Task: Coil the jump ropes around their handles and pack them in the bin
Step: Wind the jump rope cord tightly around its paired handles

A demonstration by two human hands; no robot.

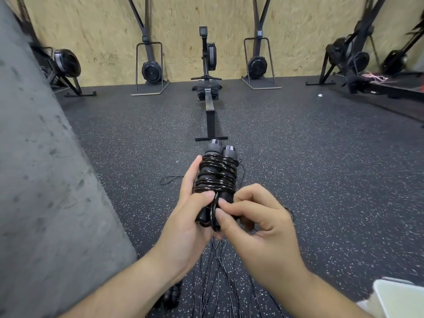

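1. A black rubber floor point(298, 180), flecked with white, fills the room. A chipboard wall point(183, 19) closes it at 12 o'clock, and a rough grey concrete pillar point(46, 180) rises at 9 o'clock.
2. A rowing machine point(209, 65) stands at 12 o'clock, flanked by upright black machines point(150, 70) along the wall.
3. The jump rope point(216, 177) is held at centre. Its glossy black cord is wound tightly round two matte handles point(215, 145) with grey cylindrical caps.
4. The left grip point(190, 216) curls round the bundle from 9 o'clock. The right grip point(259, 223), fingers bent, pinches the cord at the bundle's 6 o'clock end.
5. Thin loose cords point(218, 271) sprawl on the floor at 6 o'clock, with a pale box corner point(399, 297) at 5 o'clock.
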